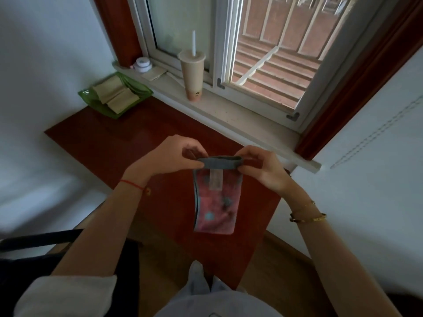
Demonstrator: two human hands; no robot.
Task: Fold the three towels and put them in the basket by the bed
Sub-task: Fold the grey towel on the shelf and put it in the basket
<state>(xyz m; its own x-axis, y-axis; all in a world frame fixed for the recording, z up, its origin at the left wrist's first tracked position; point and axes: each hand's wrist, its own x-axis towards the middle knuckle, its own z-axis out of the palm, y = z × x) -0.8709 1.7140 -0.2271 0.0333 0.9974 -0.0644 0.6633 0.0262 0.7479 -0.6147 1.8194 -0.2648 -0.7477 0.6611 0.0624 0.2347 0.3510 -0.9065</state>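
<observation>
I have the pink patterned towel hanging in the air above the dark red counter, its grey top edge stretched between my hands. My left hand pinches the left corner and my right hand pinches the right. Farther off, a green tray holds folded beige cloths, and a lidded drink cup stands on the windowsill

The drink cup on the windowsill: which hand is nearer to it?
Left. The left hand grips the towel's left top corner, below the cup and slightly left of it; the right hand grips the other corner, farther off to the right.
</observation>
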